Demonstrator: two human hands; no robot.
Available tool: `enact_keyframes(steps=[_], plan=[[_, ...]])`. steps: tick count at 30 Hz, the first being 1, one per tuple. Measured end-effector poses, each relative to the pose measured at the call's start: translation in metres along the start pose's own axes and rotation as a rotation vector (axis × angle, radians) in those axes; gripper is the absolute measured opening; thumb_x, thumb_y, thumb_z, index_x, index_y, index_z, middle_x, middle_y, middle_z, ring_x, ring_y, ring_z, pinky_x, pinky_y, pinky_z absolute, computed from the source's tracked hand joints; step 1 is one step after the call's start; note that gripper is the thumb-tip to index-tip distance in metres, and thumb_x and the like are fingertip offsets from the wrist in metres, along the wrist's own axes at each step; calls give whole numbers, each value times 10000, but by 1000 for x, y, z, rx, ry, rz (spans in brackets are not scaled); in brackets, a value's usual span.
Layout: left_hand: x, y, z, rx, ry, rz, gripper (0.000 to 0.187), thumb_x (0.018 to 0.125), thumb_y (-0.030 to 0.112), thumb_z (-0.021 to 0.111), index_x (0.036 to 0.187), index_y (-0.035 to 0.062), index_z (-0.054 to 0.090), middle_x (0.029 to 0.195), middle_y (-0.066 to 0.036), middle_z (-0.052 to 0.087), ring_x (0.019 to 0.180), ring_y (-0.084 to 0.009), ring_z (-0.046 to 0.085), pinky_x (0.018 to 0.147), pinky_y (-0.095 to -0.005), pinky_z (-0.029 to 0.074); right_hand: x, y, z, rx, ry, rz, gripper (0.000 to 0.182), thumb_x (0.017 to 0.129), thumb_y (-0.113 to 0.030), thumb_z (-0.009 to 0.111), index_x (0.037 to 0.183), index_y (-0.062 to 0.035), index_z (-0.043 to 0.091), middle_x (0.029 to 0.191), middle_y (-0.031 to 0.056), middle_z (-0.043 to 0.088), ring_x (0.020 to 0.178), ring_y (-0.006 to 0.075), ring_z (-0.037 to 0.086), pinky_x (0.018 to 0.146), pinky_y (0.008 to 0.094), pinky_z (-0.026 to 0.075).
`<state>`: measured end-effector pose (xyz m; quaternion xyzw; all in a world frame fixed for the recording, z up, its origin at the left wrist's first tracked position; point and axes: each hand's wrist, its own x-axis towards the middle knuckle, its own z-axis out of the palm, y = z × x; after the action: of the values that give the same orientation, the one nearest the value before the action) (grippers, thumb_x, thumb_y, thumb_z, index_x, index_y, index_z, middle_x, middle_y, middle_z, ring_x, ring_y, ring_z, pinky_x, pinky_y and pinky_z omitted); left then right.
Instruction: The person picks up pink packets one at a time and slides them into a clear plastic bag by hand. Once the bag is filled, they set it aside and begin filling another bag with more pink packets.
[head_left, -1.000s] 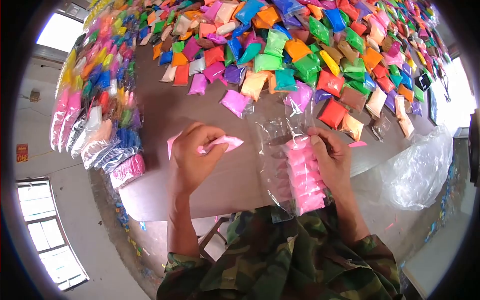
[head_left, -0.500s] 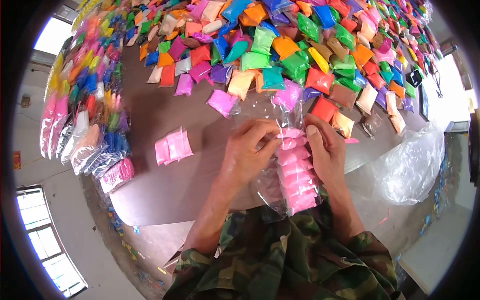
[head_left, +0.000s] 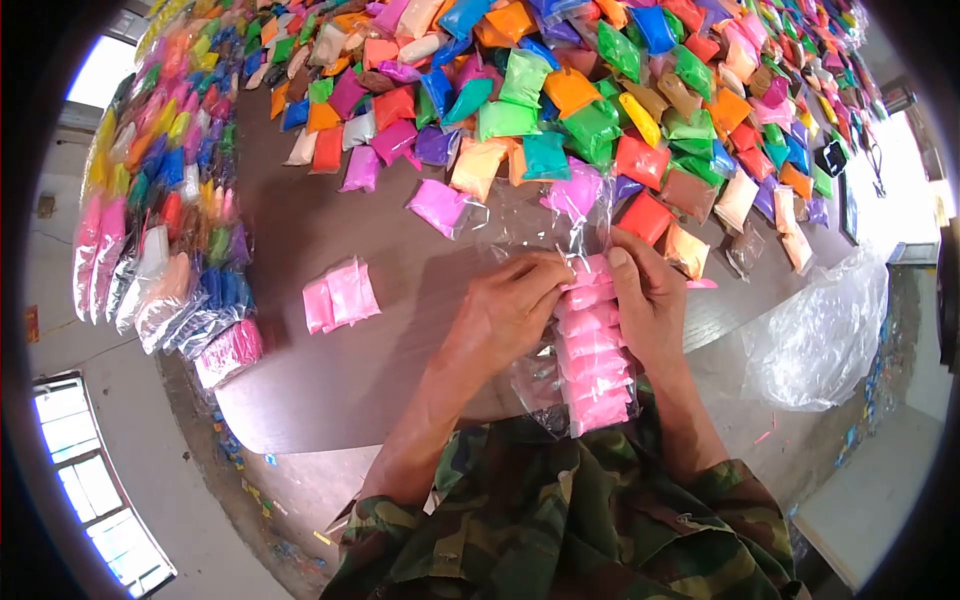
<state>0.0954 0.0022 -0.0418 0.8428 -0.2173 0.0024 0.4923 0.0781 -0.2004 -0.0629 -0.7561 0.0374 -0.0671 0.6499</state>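
A clear plastic bag [head_left: 545, 385] holds a column of pink packets [head_left: 597, 365], stacked one above another near the table's front edge. My left hand [head_left: 512, 305] is closed in a pinch at the bag's upper left, by the top packet. On the other side, my right hand [head_left: 650, 295] grips the bag's upper right edge, its thumb lying along the top packets. Loose clear film stretches above both hands toward a purple packet [head_left: 573, 192]. Two or so more pink packets [head_left: 342, 295] lie together on the table, left of my left hand.
A large heap of colourful packets [head_left: 520, 120] covers the back of the brown table [head_left: 310, 400]. Long filled clear bags [head_left: 160, 230] are piled along the left side. A crumpled clear plastic bag [head_left: 815, 335] hangs at the right edge. A dark watch-like object [head_left: 830, 157] lies at the far right.
My left hand has shifted slightly down and right along the bag's top, its fingers now closer together. The right hand stays nearly in place, and the view has moved a little.
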Motion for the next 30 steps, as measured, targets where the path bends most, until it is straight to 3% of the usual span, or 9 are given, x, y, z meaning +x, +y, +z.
enact_keyframes(steps=[9, 14, 17, 22, 24, 27, 30], plan=[[1, 14, -8, 39, -25, -48, 329, 924, -23, 684, 1238, 70, 707, 1226, -157, 750, 1091, -363, 745, 899, -409, 608, -1, -1, 2, 53, 30, 50, 271, 1059, -139, 685, 1261, 36, 731, 1062, 65, 767, 972, 110, 671, 877, 280, 541], [-1, 22, -11, 58, -62, -98, 325, 931, -6, 678, 1247, 64, 713, 1267, -143, 741, 1132, -354, 741, 923, -409, 607, -1, -2, -1, -36, 35, 43, 260, 1060, -146, 688, 1254, 16, 745, 1021, 21, 746, 890, 71, 635, 786, 252, 528], [-10, 21, -25, 112, 95, -29, 318, 920, 24, 711, 1236, 55, 721, 1280, -146, 737, 1160, -354, 726, 962, -423, 593, 1, 3, 0, -33, 40, 28, 255, 1059, -149, 692, 1249, 12, 749, 1002, -4, 728, 822, 51, 607, 717, 237, 510], [-35, 7, -115, 684, 256, -129, 297, 882, 78, 743, 1177, 46, 741, 1268, -162, 730, 1137, -391, 687, 991, -470, 563, -1, -1, -1, -13, 27, 23, 267, 1072, -174, 688, 1253, 15, 738, 961, -18, 697, 726, 24, 572, 611, 225, 489], [-52, -12, -149, 882, 290, -101, 333, 848, 81, 743, 1179, 49, 744, 1257, -162, 737, 1057, -370, 718, 937, -455, 583, -1, -4, 0, 18, 28, 39, 274, 1077, -190, 683, 1253, 15, 732, 936, -20, 683, 690, 17, 565, 554, 217, 476], [-62, -18, -174, 649, 169, -485, 366, 826, 73, 721, 1191, 53, 740, 1231, -165, 746, 943, -355, 739, 864, -444, 593, -1, -5, 1, 13, 21, 18, 275, 1079, -193, 678, 1253, 15, 727, 931, -18, 679, 644, 22, 566, 520, 218, 469], [-72, -39, -183, 650, 118, -359, 402, 823, 65, 732, 1222, 25, 720, 1153, -160, 764, 684, -245, 666, 683, -391, 556, 0, -2, 0, 27, 15, 32, 277, 1080, -194, 673, 1258, 13, 722, 929, -16, 677, 617, 27, 568, 504, 219, 466]])
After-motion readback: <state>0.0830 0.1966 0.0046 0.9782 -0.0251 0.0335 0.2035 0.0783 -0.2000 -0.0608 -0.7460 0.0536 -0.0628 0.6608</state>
